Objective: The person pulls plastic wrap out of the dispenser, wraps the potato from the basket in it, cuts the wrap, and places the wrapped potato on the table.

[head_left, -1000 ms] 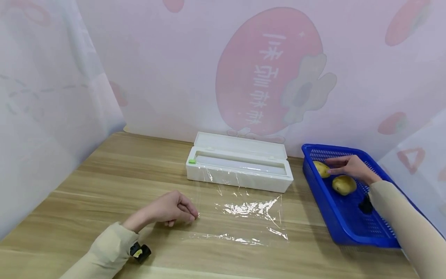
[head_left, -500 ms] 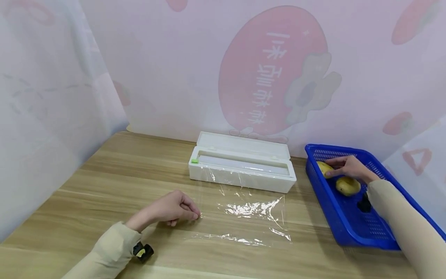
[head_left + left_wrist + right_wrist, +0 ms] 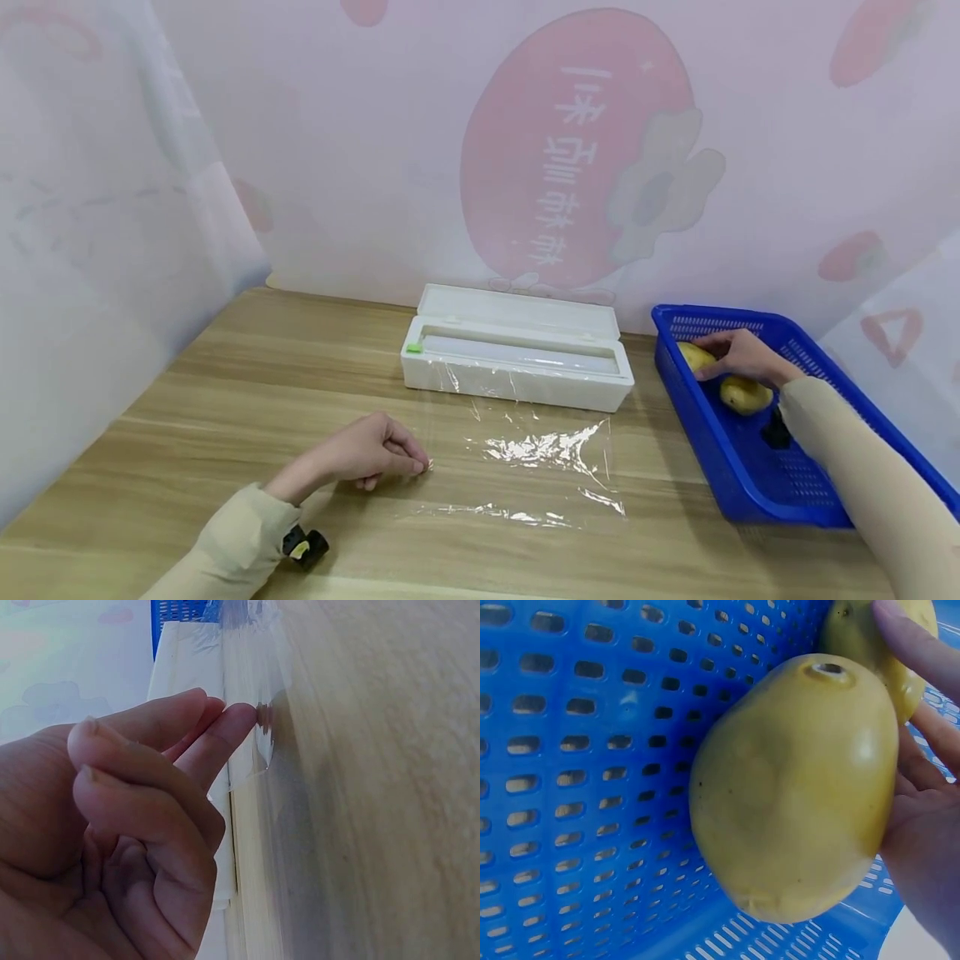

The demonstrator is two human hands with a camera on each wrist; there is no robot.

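My left hand [image 3: 378, 450] pinches the near left corner of a sheet of clear cling film [image 3: 540, 450] between thumb and index finger. In the left wrist view the film's edge [image 3: 259, 761] hangs from the fingertips just above the table. The film runs out of a white cling film box [image 3: 517, 379] whose lid stands up. Inside the blue basket [image 3: 738, 475], my right hand [image 3: 746, 357] grips the far yellow mango [image 3: 696, 357], thumb on one side and fingers on the other. A second mango [image 3: 795, 787] lies beside the palm, nearer the camera.
A green slider [image 3: 414, 348] sits at the left end of the box. The basket's perforated wall [image 3: 577, 765] rises close to the mangoes. Behind the wooden table [image 3: 247, 375] hangs a printed pink sheet [image 3: 360, 167].
My right hand has settled further round the far mango. The left hand keeps its pinch on the film, and the head view has shifted slightly.
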